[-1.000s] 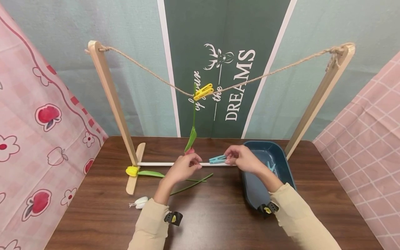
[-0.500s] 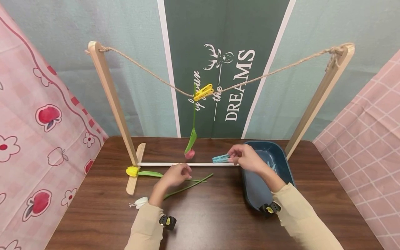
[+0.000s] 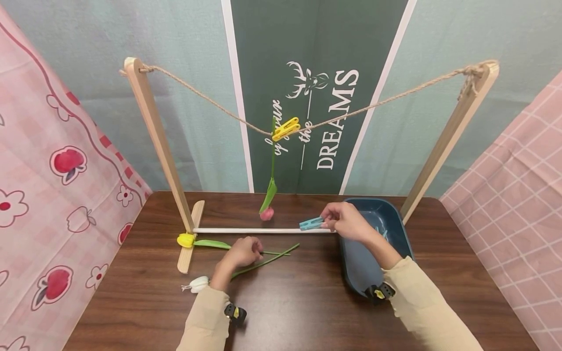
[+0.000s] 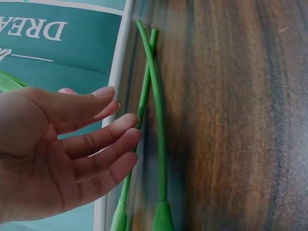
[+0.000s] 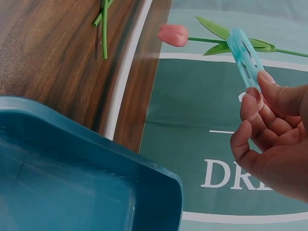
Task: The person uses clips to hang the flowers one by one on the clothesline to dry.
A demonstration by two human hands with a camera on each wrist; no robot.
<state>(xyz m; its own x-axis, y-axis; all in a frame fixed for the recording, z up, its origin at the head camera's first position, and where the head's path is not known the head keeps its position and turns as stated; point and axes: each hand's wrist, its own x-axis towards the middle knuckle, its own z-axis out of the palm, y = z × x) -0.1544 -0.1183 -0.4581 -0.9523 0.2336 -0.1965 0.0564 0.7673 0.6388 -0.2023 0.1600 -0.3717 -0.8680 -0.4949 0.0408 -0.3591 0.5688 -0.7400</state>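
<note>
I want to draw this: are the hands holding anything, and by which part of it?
The right hand pinches a light-blue clothespin near one end; its other end sticks out free. The left hand holds nothing.

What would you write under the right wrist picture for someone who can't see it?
A right hand pinches a blue clothespin in front of a pink tulip. A blue basin fills the lower left; green stems cross on a wooden table.

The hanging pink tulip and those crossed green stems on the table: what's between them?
A white rod runs between the pink tulip and the green stems, with brown tabletop showing on both sides. The head and right wrist views show this.
</note>
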